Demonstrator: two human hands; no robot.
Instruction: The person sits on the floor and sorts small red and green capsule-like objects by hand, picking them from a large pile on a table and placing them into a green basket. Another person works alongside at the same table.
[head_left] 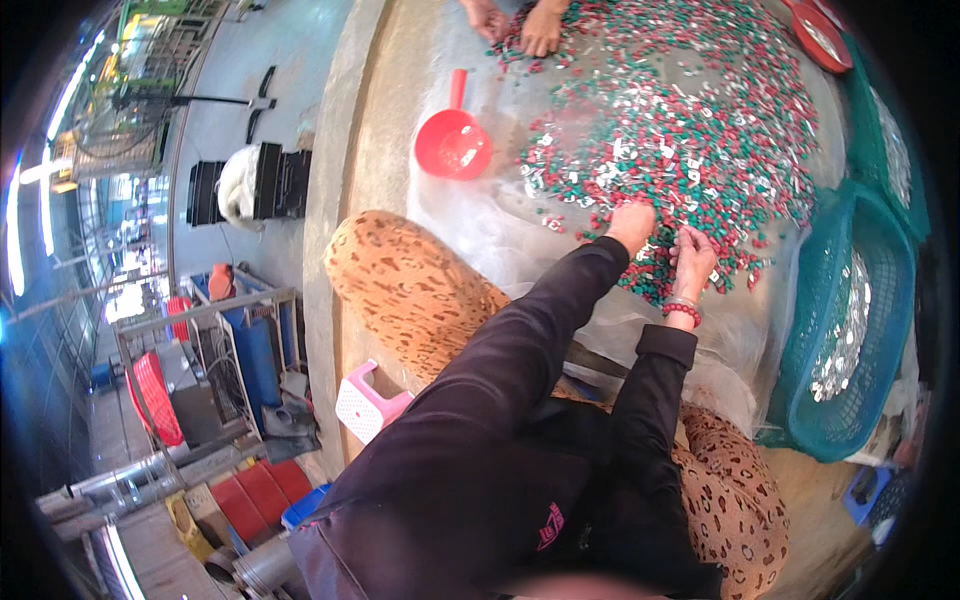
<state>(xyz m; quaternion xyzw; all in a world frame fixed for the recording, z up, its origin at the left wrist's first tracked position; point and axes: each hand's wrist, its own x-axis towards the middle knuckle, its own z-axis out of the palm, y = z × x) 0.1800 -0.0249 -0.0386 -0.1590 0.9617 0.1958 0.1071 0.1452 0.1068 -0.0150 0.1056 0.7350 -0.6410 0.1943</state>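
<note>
A wide spread of small red, green and white pieces (pixel 690 150) lies on a pale sheet (pixel 455 225) before me. My left hand (pixel 632 226) is at the near edge of this spread, its fingers curled down; what they hold, if anything, is hidden. Just to its right, my right hand (pixel 692 260), with a red bead bracelet (pixel 682 313) at the wrist, has its fingers bent together over the pieces. Whatever lies between those fingertips is too small to name. Both my dark sleeves reach in from below.
A red dipper (pixel 453 145) rests left of the pieces. At right stands a green basket (pixel 800 400) with flat silvery pieces; another green basket (pixel 862 110) and a red bowl (pixel 822 38) are beyond it. Another person's hands (pixel 541 32) work at the far edge. A pink stool (pixel 366 405) stands at left.
</note>
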